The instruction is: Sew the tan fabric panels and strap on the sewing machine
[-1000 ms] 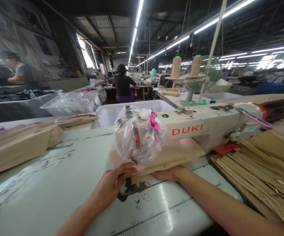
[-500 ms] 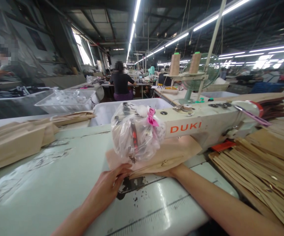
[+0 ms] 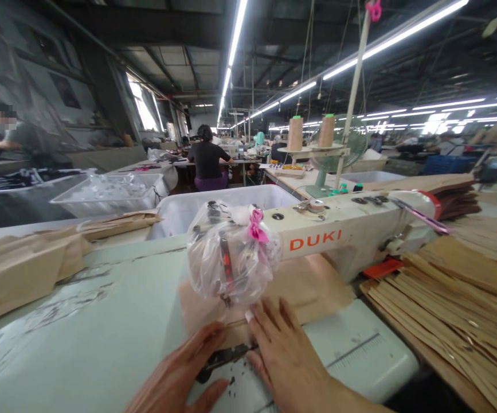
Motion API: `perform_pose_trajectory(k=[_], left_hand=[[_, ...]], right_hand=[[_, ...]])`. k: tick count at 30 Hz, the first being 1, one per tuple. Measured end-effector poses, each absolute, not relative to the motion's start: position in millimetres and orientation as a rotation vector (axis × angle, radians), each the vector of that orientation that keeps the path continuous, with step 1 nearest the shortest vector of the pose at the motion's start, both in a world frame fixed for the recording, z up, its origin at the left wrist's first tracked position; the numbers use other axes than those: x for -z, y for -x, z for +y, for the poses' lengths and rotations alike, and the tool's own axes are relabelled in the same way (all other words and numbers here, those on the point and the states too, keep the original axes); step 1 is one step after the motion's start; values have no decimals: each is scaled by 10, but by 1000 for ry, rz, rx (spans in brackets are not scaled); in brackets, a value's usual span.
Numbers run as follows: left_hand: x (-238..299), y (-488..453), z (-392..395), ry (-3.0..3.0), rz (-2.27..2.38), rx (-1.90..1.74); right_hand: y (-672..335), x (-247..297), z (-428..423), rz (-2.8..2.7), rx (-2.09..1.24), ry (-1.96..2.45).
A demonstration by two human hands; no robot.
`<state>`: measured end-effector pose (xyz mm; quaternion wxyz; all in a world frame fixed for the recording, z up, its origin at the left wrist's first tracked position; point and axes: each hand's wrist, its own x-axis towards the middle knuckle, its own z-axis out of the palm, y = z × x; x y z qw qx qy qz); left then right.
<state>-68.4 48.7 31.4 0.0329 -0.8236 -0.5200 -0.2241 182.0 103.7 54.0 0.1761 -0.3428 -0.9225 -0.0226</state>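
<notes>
A tan piece of fabric (image 3: 323, 287) lies on the sewing machine bed, under the head of the white sewing machine (image 3: 343, 232) marked DUKI. Clear plastic tied with a pink ribbon (image 3: 257, 225) wraps the machine's head. My right hand (image 3: 285, 350) rests flat on the fabric's near edge, fingers stretched out, just right of the needle area. On the left side, my left hand (image 3: 188, 367) touches the same edge with its fingertips, thumb held apart. The presser foot is mostly hidden by the plastic.
Stacked tan pieces (image 3: 450, 310) lie at the right, and more folded tan fabric (image 3: 28, 261) at the left. Behind the machine stands a white bin (image 3: 175, 206). Thread cones (image 3: 295, 133) sit on a stand beside a fan. A person (image 3: 208, 158) sits further back.
My right hand has come out from beneath the fabric's right part and now lies on top near the needle. My left thumb has spread away. The view has shifted slightly.
</notes>
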Motion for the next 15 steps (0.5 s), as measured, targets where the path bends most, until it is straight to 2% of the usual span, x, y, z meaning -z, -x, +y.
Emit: perform_pose_trajectory(k=[5, 8, 10, 13, 15], left_hand=[[-210, 676, 629, 2491, -1532, 553], [-178, 642, 695, 2420, -1563, 484], [-157, 625, 703, 2397, -1546, 472], [-131, 609, 683, 2386, -1537, 454], [-125, 601, 669, 2367, -1561, 437]], right_hand=[[-1791, -265, 1493, -2678, -161, 1045], [-1921, -448, 1617, -2748, -159, 993], [-2066, -832, 1583, -2774, -129, 959], [-2250, -1742, 1531, -2562, -28, 928], [-2254, -2391, 1645, -2218, 271, 931]])
